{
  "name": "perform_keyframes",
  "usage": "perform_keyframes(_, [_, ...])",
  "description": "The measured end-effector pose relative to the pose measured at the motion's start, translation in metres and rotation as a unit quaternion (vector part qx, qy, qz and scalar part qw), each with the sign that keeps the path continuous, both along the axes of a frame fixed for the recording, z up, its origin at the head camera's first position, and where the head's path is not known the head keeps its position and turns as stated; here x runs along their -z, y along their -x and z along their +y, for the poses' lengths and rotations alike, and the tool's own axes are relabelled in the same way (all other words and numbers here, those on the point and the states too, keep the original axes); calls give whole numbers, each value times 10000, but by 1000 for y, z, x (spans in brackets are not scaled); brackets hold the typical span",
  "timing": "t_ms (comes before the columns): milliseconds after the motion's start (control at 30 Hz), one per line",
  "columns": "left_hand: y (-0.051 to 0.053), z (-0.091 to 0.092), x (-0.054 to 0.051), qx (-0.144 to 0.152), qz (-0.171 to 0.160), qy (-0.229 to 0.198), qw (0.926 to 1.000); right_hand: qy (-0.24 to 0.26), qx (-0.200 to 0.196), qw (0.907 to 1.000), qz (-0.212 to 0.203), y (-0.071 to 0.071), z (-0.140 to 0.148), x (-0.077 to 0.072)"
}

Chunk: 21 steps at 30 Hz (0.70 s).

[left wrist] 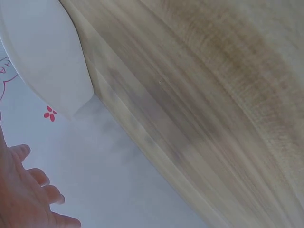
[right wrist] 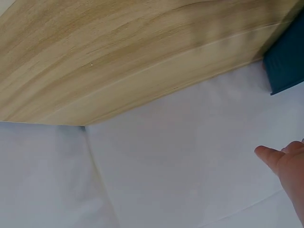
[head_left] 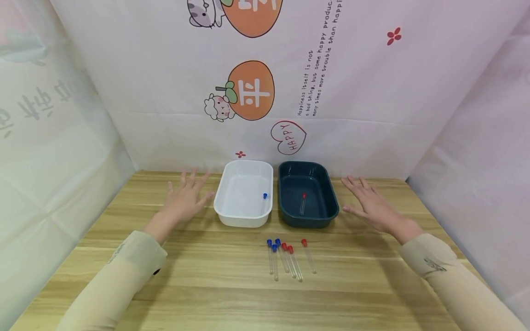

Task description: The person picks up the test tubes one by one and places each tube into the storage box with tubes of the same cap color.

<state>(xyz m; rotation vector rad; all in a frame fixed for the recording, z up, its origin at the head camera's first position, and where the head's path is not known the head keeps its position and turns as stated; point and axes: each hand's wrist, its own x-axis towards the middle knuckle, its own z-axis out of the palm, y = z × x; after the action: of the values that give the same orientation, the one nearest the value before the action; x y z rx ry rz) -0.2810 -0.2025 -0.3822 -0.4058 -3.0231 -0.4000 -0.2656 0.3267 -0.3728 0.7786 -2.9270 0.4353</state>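
Observation:
To the left of the white basin [head_left: 243,221], my left hand [head_left: 185,198] is spread with its fingers apart and holds nothing. My right hand [head_left: 372,205], likewise spread and holding nothing, is just right of the dark teal basin [head_left: 308,222]. One blue-capped tube [head_left: 265,196] lies in the white basin; one red-capped tube [head_left: 303,202] lies in the teal one. In front of the basins, several tubes lie on the table in a loose group, some with blue caps [head_left: 274,248] and some with red caps [head_left: 290,249]. The left wrist view shows the left hand [left wrist: 23,194] near the white basin's edge.
The wooden table [head_left: 207,285] meets a white printed cloth [head_left: 352,138] at its back edge. Cloth walls also stand at the left [head_left: 49,138] and right [head_left: 476,138]. The two basins sit side by side near the back edge with a narrow gap between.

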Motion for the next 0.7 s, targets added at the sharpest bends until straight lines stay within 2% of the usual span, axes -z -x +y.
perform_keyframes(167, [-2,4,1,87,17,25,10000,-96,-177,9997,117,-7,-2,-1])
perform_keyframes(433, [-7,9,0,226,-6,48,9997,57,-469,9989,26,-19,-12,-3])
perform_keyframes(700, [-11,14,1,357,55,34,9993,-60,-790,9968,98,-28,-26,-2])
